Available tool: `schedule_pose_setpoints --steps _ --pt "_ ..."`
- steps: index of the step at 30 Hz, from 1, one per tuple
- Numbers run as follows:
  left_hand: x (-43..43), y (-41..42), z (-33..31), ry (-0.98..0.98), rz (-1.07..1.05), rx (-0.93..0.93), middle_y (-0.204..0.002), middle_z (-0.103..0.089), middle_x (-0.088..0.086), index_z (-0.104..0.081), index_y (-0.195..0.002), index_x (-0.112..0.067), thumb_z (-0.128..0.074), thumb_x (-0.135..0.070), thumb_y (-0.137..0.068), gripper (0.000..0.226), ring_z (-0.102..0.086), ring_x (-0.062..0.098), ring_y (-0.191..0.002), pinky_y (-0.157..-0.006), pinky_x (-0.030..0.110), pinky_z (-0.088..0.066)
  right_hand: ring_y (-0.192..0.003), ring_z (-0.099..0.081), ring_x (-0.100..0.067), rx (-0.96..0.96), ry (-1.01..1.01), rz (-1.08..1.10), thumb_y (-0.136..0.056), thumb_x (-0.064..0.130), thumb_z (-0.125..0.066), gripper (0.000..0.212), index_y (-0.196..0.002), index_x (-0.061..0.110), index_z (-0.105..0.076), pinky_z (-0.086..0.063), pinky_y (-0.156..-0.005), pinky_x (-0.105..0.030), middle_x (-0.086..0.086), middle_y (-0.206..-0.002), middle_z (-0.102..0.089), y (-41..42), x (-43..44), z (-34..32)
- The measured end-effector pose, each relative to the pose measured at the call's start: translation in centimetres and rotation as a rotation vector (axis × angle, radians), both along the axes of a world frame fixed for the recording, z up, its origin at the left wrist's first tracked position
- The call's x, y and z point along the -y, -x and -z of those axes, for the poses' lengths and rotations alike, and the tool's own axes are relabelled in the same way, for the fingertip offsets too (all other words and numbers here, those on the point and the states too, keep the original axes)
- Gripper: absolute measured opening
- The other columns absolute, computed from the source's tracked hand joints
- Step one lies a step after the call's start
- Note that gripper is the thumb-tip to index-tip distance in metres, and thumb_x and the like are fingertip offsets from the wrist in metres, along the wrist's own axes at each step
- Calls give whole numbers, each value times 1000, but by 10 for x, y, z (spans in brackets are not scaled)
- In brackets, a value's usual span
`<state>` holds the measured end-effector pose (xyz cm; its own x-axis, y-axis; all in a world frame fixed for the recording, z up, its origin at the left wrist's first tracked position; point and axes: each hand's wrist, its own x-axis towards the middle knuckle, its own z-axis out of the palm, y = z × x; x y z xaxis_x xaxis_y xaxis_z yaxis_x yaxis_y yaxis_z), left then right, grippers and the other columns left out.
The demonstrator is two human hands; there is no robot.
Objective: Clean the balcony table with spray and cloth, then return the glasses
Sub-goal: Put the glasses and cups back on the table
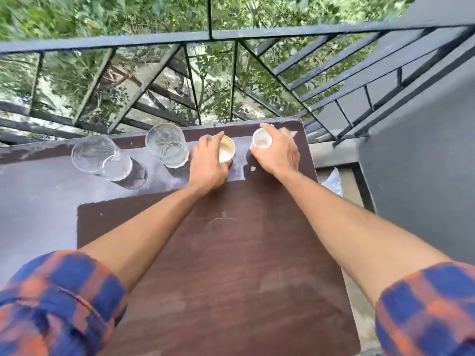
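A dark brown balcony table (231,265) lies below me, its far part coated in pale dust. Two clear glasses stand on that dusty strip, one at the far left (101,156) and one nearer the middle (168,145). My left hand (208,163) grips a cup with a cream inside (226,151). To its right, my right hand (276,152) grips a white cup (261,141) near the table's far right corner. Both cups stand upright on or just above the tabletop; I cannot tell which. No spray bottle or cloth is in view.
A black metal railing (210,37) runs just behind the table, with trees beyond it. A grey wall (424,163) rises on the right. A crumpled white plastic bag (334,179) lies on the floor to the right of the table.
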<state>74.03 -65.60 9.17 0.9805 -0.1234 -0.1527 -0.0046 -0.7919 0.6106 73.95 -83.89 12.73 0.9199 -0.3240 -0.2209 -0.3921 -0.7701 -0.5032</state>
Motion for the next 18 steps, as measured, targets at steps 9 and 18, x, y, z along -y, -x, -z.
schedule_pose_setpoints --steps 9,18 --pt "0 9 -7 -6 27 11 -156 -32 23 -32 -156 -14 -73 -25 -83 84 -29 39 -145 -118 44 -26 -118 -56 -34 -30 -13 -70 -83 51 -66 80 -152 48 -26 -47 -91 -41 -2 -128 -49 8 12 3" --pt "-30 58 -32 100 -28 42 -124 -52 14 -55 -136 -12 -73 -28 -83 57 -50 31 -117 -99 36 -38 -103 -67 -28 57 -50 118 -82 49 -65 30 -105 31 -71 -53 -86 -36 6 -100 -73 65 23 -1"
